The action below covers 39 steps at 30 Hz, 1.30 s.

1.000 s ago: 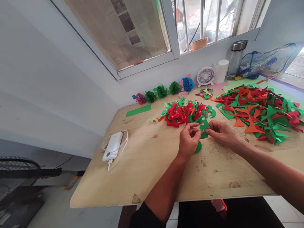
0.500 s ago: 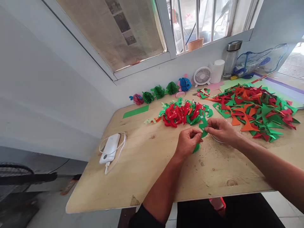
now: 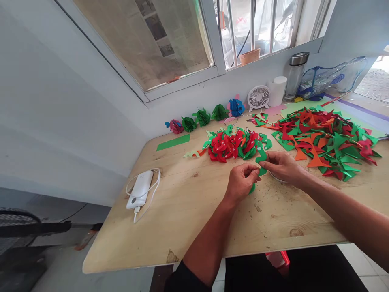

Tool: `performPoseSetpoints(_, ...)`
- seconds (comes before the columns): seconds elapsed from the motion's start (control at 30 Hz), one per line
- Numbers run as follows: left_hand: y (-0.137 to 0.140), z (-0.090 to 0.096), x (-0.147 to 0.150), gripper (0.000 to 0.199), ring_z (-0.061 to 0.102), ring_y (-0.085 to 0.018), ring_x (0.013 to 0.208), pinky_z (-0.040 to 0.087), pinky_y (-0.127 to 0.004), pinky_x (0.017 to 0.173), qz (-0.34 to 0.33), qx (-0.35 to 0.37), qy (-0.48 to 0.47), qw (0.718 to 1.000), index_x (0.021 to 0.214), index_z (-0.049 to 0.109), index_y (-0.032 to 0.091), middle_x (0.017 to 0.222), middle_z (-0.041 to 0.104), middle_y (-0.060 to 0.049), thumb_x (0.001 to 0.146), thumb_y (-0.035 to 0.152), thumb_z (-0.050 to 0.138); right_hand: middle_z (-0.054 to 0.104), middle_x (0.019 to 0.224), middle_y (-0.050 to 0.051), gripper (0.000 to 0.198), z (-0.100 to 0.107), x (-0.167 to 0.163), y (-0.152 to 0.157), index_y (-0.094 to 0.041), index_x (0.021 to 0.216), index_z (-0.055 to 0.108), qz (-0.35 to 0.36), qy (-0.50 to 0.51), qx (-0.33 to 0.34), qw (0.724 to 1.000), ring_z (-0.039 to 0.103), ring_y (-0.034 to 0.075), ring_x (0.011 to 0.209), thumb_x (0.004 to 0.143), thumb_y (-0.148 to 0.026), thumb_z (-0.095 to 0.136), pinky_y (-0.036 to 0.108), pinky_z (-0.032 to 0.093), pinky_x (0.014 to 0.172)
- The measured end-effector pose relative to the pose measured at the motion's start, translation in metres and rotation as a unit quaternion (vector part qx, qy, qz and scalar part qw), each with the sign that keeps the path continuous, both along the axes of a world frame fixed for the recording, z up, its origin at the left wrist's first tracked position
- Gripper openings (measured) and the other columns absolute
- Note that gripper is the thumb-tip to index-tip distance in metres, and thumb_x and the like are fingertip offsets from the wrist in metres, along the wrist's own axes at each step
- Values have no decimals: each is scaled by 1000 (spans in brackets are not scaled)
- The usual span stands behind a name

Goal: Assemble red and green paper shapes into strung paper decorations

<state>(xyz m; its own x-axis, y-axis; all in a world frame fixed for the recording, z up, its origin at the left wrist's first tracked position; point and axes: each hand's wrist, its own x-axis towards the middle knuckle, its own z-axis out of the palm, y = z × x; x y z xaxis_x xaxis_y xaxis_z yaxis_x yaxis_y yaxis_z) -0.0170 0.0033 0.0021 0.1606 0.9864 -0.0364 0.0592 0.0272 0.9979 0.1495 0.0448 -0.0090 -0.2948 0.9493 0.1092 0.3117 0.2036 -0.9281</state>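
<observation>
My right hand (image 3: 281, 166) pinches a green paper cutout (image 3: 261, 156) with small pale patches on it, held just above the table. At the cutout's lower left edge, the thumb and fingertips of my left hand (image 3: 240, 181) are pressed together on it; the exact contact is partly hidden by the fingers. Another bit of green paper (image 3: 252, 188) shows beneath my left fingers. Beyond both hands lies a heap of red and green curved paper pieces (image 3: 226, 146), several with pale patches. A white ring-shaped edge (image 3: 277, 178) shows partly under my right hand.
A large pile of red, orange and green paper scraps (image 3: 330, 142) covers the right side. Along the wall stand several folded paper figures (image 3: 203, 117), a small fan (image 3: 258, 97) and a glass bottle (image 3: 295, 77). A white power bank (image 3: 141, 190) with cable lies left.
The green cutout has tilted slightly, and its lower end has shifted a little to the right. Both hands stay almost in place, with fingers still pinched. The view has shifted very slightly.
</observation>
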Motion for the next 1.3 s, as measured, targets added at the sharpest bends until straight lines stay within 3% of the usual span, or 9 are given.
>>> performPoseSetpoints(0.2,-1,5,-3,9,59,-11,52,45,-21,53,9,-5,3,1000,72,61,15,57,64,-2,74,23,59,42,54,-4,39,16,2,-1,-19,60,52,19,0,-7,1000,36,9,50,77,-55,53,24,30,47)
performPoseSetpoints(0.33,0,7,-3,10,59,-11,51,46,-22,53,44,-6,-18,999,71,60,15,57,63,-1,73,24,60,59,67,2,35,32,15,4,-18,72,61,-85,-64,11,994,49,13,58,79,-51,49,25,36,53)
performPoseSetpoints(0.5,1,6,-4,10,59,-11,51,46,-22,53,55,-5,-15,998,70,60,15,56,63,-2,73,24,59,64,67,1,19,30,32,14,-23,79,67,-113,-339,59,932,54,16,61,76,-32,50,26,33,53)
performPoseSetpoints(0.63,0,4,-3,9,59,-10,51,46,-22,54,48,0,-16,999,69,60,15,58,64,-2,73,23,58,69,84,2,21,23,33,16,-24,83,66,-61,-429,60,899,59,19,72,76,-26,46,27,33,54)
performPoseSetpoints(0.93,1,4,-3,9,60,-11,53,46,-22,55,43,2,-15,999,69,59,15,58,63,-2,72,23,58,68,97,6,26,12,29,17,-23,89,65,-17,-471,107,876,59,22,89,80,-22,40,27,35,58)
performPoseSetpoints(1.3,1,4,-4,10,61,-12,55,48,-23,57,40,5,-12,999,70,60,15,58,63,-1,73,25,58,67,86,4,18,13,28,17,-22,79,61,-16,-460,99,882,57,18,75,77,-22,43,25,31,53)
